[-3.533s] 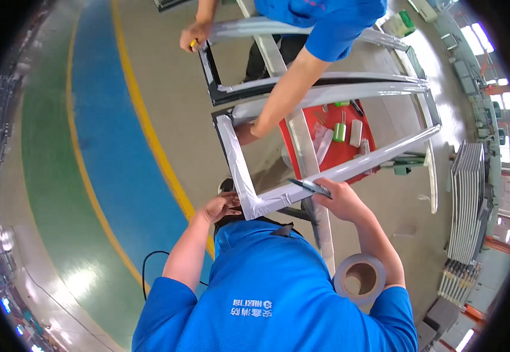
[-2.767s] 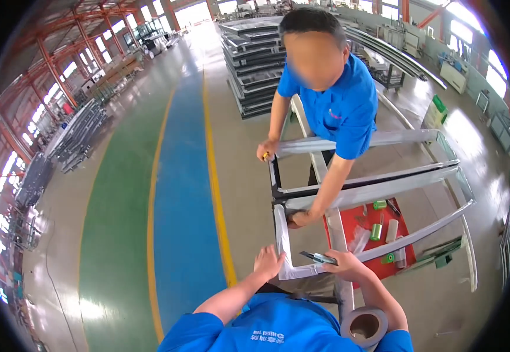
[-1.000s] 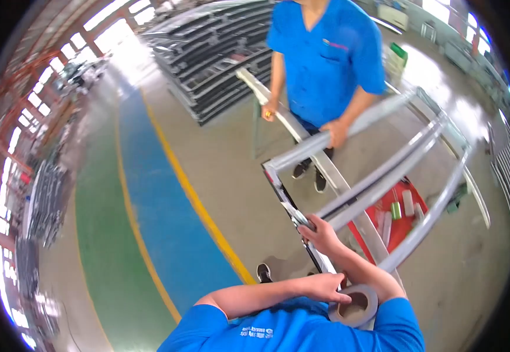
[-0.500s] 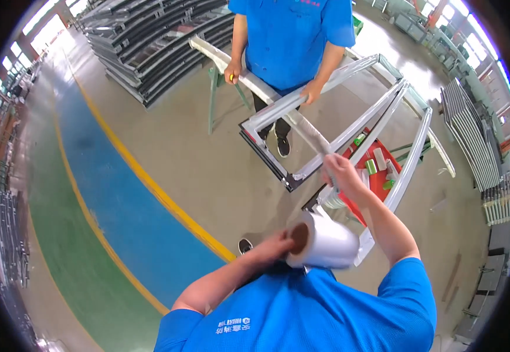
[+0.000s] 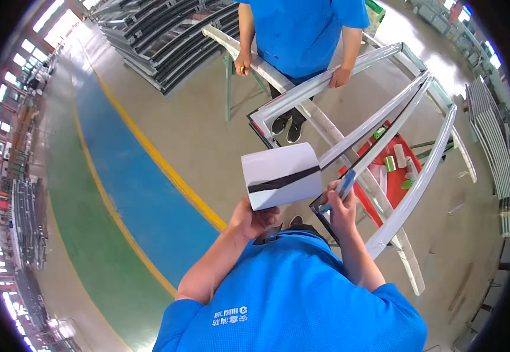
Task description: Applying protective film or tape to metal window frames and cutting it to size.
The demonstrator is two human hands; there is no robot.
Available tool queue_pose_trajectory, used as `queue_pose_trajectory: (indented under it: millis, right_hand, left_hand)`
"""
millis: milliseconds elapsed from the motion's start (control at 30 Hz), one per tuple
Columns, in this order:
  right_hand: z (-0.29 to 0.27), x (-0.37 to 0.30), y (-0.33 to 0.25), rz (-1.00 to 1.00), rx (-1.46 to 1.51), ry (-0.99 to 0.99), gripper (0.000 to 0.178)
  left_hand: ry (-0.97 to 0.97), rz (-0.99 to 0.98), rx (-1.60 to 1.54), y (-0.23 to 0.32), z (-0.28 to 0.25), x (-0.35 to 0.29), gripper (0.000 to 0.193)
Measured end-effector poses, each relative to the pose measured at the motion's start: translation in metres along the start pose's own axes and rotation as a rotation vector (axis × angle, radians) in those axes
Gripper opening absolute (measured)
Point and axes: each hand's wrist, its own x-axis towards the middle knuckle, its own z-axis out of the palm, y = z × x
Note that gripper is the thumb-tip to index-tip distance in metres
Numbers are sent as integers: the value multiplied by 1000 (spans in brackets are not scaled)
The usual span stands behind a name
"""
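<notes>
My left hand (image 5: pixel 256 219) grips a wide white roll of wrapping film (image 5: pixel 281 175) with a black band across it, held up in front of my chest. My right hand (image 5: pixel 342 206) is closed on a small blue-grey cutter (image 5: pixel 345 184) at the near corner of a large white metal window frame (image 5: pixel 424 173). The frame lies tilted across a stand. On its far side a co-worker in a blue shirt rests one hand (image 5: pixel 340 76) on the frame's far bar and the other hand (image 5: pixel 243 62) on a long pale bar beside it.
A red tray (image 5: pixel 393 189) with several small green and white rolls lies on the floor under the frame. Stacked dark frames (image 5: pixel 161 35) fill the upper left. A yellow line (image 5: pixel 149 152) and a blue lane (image 5: pixel 126 193) run along the concrete floor. Metal racks stand at right.
My left hand has brought the white roll up from beside my chest to in front of the frame corner. My right hand stays at the corner with the cutter. The co-worker still holds the far side.
</notes>
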Motion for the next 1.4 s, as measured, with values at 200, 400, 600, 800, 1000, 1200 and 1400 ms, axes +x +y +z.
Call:
queue_pose_trajectory:
  millis: [200, 400, 600, 800, 1000, 1200, 1400]
  right_hand:
    - [6, 17, 6, -111, -209, -224, 31]
    - [-5, 22, -7, -105, -402, -200, 28]
    - [-3, 20, -3, -52, -253, -145, 36]
    - [-2, 26, -26, -120, -243, -80, 33]
    - [-14, 54, -30, 111, -138, -53, 18]
    - [2, 59, -44, 125, 111, -88, 18]
    - [-13, 75, -31, 24, 128, -200, 27]
  left_hand:
    - [29, -162, -220, -8, -14, 12, 31]
    - [126, -213, -21, -4, 36, 11, 43]
    - [-525, -249, -308, -21, -11, 37, 67]
    - [-4, 61, 316, -35, -4, 39, 74]
    - [57, 433, 1295, -6, 14, 42, 62]
    - [197, 454, 951, -7, 23, 59, 66]
    - [151, 489, 909, -13, 30, 72, 65]
